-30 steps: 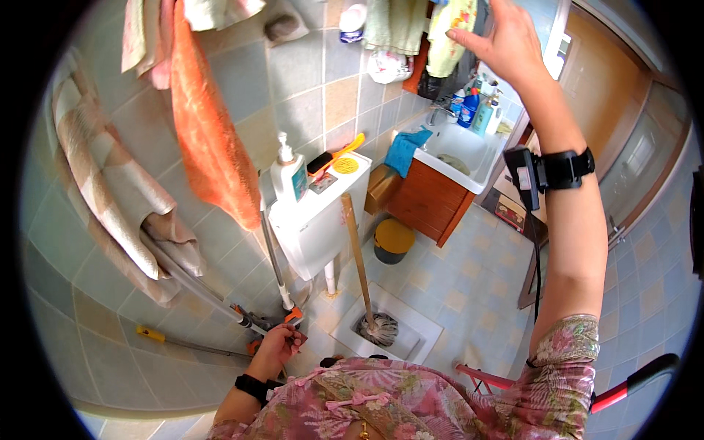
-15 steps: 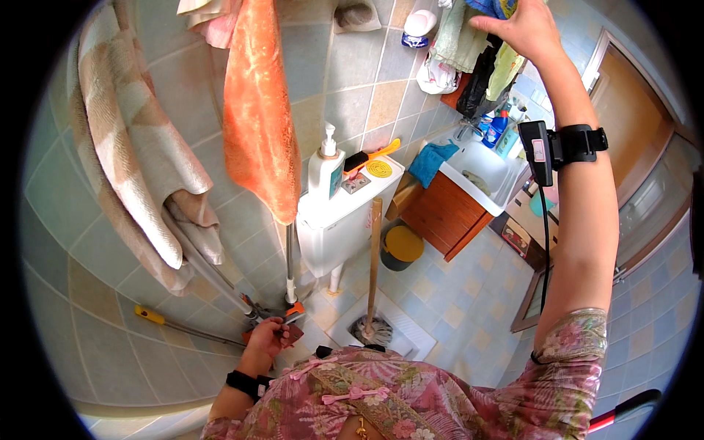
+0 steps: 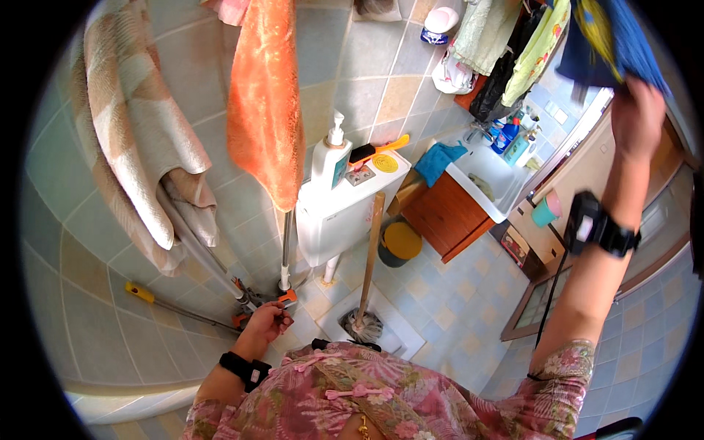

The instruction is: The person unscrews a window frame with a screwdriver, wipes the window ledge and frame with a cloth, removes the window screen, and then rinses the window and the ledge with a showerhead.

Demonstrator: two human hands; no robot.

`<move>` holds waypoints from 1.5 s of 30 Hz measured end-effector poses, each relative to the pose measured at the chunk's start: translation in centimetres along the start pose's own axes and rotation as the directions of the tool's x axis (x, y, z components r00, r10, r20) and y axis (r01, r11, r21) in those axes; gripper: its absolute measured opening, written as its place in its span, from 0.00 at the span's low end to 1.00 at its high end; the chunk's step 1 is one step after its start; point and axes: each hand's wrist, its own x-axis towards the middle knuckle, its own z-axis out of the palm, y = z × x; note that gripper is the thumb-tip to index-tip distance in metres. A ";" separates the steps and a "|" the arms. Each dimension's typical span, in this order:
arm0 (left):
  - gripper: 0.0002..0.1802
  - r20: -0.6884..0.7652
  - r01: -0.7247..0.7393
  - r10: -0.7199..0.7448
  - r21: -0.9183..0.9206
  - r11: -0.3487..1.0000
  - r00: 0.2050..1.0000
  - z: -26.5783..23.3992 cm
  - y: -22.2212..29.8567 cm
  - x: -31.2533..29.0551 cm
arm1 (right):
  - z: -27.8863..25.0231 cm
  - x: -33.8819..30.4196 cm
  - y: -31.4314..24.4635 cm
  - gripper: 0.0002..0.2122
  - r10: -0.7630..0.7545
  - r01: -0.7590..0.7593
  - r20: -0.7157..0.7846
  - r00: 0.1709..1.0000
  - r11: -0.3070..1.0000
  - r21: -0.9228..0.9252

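Note:
My right hand (image 3: pixel 639 121) is raised at the upper right, its fingers closed on the lower edge of a blue cloth (image 3: pixel 612 44) with a yellow patch. The cloth's upper part runs out of view. Beside it hang a yellow-green cloth (image 3: pixel 541 55) and a pale green towel (image 3: pixel 485 33). My left hand (image 3: pixel 268 323) is low at the left with its fingers loosely curled in, and no object shows in it. Just beyond it are the orange and grey lower ends of cleaning poles (image 3: pixel 286 295). A black strap is around each wrist.
An orange towel (image 3: pixel 265 110) and a beige towel (image 3: pixel 125 110) hang at the left. A white cistern (image 3: pixel 341 227) carries a pump bottle (image 3: pixel 330 161) and a brush. A mop (image 3: pixel 370 264) stands in the floor pan. Behind are a lidded bin (image 3: pixel 400 246) and a sink (image 3: pixel 491 180).
My right hand has moved right and down from the hanging cloths, drawing the blue cloth with it. My left hand has shifted slightly, still curled. The whole view has turned a little.

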 end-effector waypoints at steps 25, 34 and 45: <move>0.09 -0.020 0.144 -0.143 0.112 0.983 0.990 3.1 -2.7 3.5 | 17.2 -24.6 -15.9 0.16 0.470 -0.966 0.867 0.166 0.253 0.047; 0.08 0.036 0.117 -0.133 0.283 0.952 0.991 6.5 -1.5 4.2 | 16.6 -23.3 -16.6 0.19 0.127 -0.565 0.557 0.820 0.027 0.825; 0.07 0.063 0.354 -0.371 0.192 0.915 0.926 5.9 -0.7 7.0 | 14.6 -23.2 -16.4 0.22 0.181 -0.398 0.372 0.911 0.143 0.906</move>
